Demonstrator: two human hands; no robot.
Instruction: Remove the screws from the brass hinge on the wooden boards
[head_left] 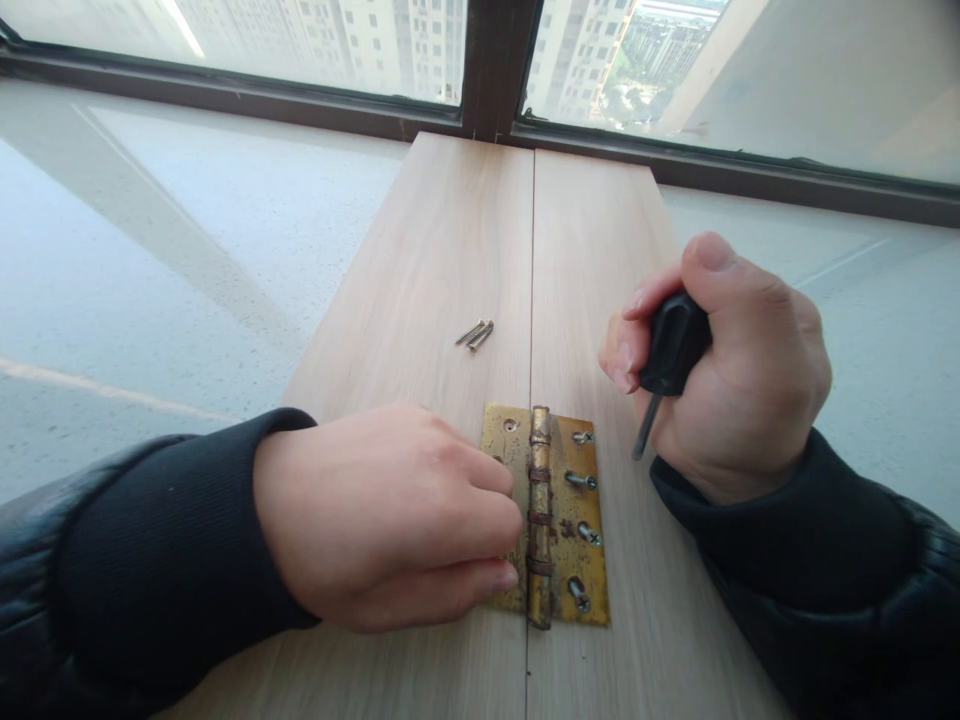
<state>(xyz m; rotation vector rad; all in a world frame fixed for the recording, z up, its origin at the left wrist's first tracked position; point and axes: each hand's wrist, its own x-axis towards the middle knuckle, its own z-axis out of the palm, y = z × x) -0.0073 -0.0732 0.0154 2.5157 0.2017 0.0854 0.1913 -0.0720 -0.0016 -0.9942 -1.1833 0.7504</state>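
Note:
A worn brass hinge (564, 560) lies opened flat across the seam of two wooden boards. Several screws (579, 595) stand partway out of the holes in its right leaf, some tilted. My left hand (394, 515) rests over the left leaf with its fingers curled together; whatever is between the fingertips is hidden. One bare hole shows at the top of that leaf, and my hand covers most of the rest. Wrapped in my right hand (742, 370) is a short screwdriver (673, 345) with a black handle. Its tip points down, apart from the hinge.
A small pile of loose screws (475, 335) lies on the left board (420, 270), beyond the hinge. The right board (600, 250) runs beside it towards a dark window frame (499, 70). A pale speckled sill (187, 240) extends on both sides.

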